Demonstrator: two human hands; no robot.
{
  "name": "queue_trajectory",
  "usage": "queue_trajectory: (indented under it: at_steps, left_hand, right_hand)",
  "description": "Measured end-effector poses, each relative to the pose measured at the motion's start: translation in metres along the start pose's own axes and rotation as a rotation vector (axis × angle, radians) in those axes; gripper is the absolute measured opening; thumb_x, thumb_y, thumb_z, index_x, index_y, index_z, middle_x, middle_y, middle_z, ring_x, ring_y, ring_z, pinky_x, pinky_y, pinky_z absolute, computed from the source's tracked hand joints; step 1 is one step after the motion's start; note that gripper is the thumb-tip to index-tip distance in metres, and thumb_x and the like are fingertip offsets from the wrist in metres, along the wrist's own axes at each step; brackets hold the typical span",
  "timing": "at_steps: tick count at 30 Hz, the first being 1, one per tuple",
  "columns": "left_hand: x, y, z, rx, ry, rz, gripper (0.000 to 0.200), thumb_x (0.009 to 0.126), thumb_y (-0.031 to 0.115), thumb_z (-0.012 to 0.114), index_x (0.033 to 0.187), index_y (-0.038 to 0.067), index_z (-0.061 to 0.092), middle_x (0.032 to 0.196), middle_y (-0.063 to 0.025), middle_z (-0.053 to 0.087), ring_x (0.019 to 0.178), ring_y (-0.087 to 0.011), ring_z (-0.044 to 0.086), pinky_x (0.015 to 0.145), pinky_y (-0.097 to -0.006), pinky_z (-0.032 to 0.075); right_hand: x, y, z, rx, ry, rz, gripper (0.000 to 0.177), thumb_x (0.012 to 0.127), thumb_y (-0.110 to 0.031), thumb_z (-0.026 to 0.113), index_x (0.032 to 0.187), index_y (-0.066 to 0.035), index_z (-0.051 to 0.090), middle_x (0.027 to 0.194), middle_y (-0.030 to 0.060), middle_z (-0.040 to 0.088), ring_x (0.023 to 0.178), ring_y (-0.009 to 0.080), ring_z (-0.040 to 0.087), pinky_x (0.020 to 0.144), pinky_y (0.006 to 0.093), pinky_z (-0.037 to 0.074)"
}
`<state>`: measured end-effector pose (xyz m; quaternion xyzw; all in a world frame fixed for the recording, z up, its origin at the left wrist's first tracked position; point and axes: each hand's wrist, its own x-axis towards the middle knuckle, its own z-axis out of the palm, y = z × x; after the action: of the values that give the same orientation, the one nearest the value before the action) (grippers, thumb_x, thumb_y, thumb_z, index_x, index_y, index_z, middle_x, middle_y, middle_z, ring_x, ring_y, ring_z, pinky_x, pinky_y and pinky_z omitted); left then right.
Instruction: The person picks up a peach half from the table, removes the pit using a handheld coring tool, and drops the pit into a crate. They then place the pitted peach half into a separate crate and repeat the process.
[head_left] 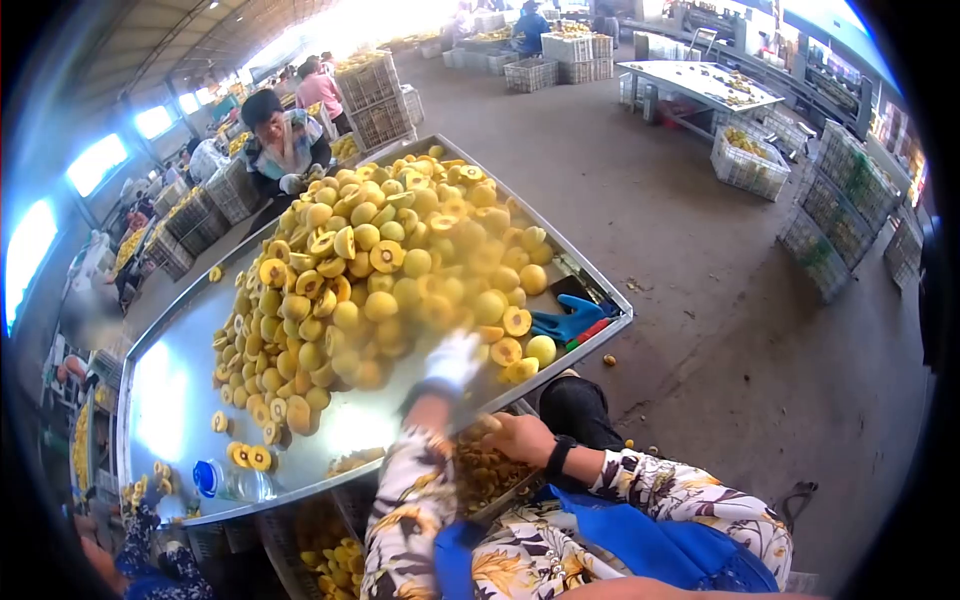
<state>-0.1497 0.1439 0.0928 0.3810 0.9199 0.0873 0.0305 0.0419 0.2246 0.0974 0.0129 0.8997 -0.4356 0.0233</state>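
A large heap of halved yellow peaches (345, 265) covers much of the metal table (165, 400), many showing brown pits on the cut faces. My left hand (455, 360), in a white glove, reaches over the table's near side against the front of the heap. Motion smears its fingers. Bare and with a black band at the wrist, my right hand (522, 438) is just off the near edge. Its fingers are curled, and what they hold, if anything, I cannot make out. Below it is a crate of peach pieces (482, 475).
A blue glove (568, 318) lies at the table's right corner. A bottle with a blue cap (235, 482) rests near the front left edge. Across the heap sits another person (285, 145). Stacked crates (845, 210) stand to the right, with a white table (700, 85) farther back.
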Motion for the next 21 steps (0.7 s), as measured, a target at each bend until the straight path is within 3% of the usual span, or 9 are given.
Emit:
queue_trajectory:
  at_steps: [4,7,8,11,13,17,19,21]
  left_hand:
    - [0.028,0.009,0.028,0.080,0.009,-0.072,0.050,0.070,0.031,0.071,0.112,0.014,0.049,0.117,-0.0142,0.043,0.106,-0.0329,0.050,0.083,-0.0433,0.048]
    - [0.012,0.005,0.030,0.104,-0.062,-0.186,0.055,0.068,0.032,0.074,0.115,0.016,0.049,0.116,-0.0162,0.043,0.105,-0.0335,0.052,0.082,-0.0422,0.049]
    - [0.005,0.000,0.028,-0.032,-0.106,-0.271,0.057,0.068,0.033,0.074,0.117,0.017,0.049,0.116,-0.0163,0.042,0.103,-0.0349,0.053,0.083,-0.0417,0.049]
    - [-0.016,-0.004,0.029,0.001,-0.057,-0.269,0.055,0.068,0.033,0.074,0.116,0.017,0.049,0.117,-0.0177,0.043,0.098,-0.0352,0.057,0.081,-0.0429,0.049]
    - [-0.018,0.003,0.025,0.124,-0.027,-0.230,0.052,0.071,0.033,0.071,0.115,0.018,0.049,0.115,-0.0189,0.046,0.096,-0.0353,0.059,0.079,-0.0440,0.049]
    - [-0.007,0.019,0.021,0.105,-0.195,-0.167,0.044,0.077,0.026,0.065,0.117,0.018,0.049,0.108,-0.0204,0.053,0.095,-0.0362,0.059,0.080,-0.0438,0.049]
    - [0.000,0.014,0.025,0.050,-0.244,-0.238,0.050,0.076,0.032,0.067,0.120,0.020,0.049,0.114,-0.0202,0.051,0.100,-0.0352,0.058,0.082,-0.0437,0.048]
    - [0.001,0.009,0.027,0.007,-0.241,-0.297,0.058,0.073,0.039,0.070,0.124,0.021,0.048,0.115,-0.0183,0.052,0.103,-0.0341,0.057,0.086,-0.0427,0.047]
  right_hand:
    - [-0.006,0.019,-0.006,-0.069,0.052,-0.047,0.048,0.081,-0.038,0.063,0.115,-0.005,0.055,0.077,0.0176,0.065,0.069,0.0297,0.065,0.066,0.0377,0.051]
    - [-0.007,0.028,-0.001,0.025,0.031,0.053,0.047,0.081,-0.036,0.063,0.114,-0.004,0.054,0.077,0.0171,0.065,0.067,0.0281,0.065,0.066,0.0367,0.051]
    - [-0.004,0.027,0.001,0.061,0.020,0.118,0.046,0.081,-0.035,0.062,0.114,-0.004,0.054,0.077,0.0171,0.065,0.067,0.0280,0.065,0.065,0.0366,0.051]
    - [-0.005,0.024,0.004,0.151,0.012,0.176,0.046,0.082,-0.035,0.062,0.113,-0.003,0.054,0.078,0.0173,0.065,0.066,0.0276,0.065,0.065,0.0363,0.051]
    - [-0.005,0.020,0.004,0.138,0.030,0.134,0.045,0.082,-0.035,0.062,0.111,-0.002,0.054,0.079,0.0173,0.065,0.066,0.0269,0.065,0.064,0.0359,0.051]
    - [-0.009,0.022,0.008,0.071,0.101,-0.069,0.045,0.081,-0.034,0.064,0.110,-0.002,0.052,0.078,0.0164,0.064,0.065,0.0247,0.065,0.063,0.0350,0.051]
    - [-0.014,0.025,0.009,0.186,0.095,-0.021,0.047,0.080,-0.033,0.065,0.112,-0.002,0.051,0.077,0.0161,0.064,0.064,0.0242,0.065,0.063,0.0348,0.051]
    - [-0.014,0.018,0.000,0.418,0.044,0.189,0.049,0.079,-0.032,0.065,0.114,-0.002,0.049,0.077,0.0162,0.064,0.064,0.0244,0.064,0.063,0.0347,0.051]
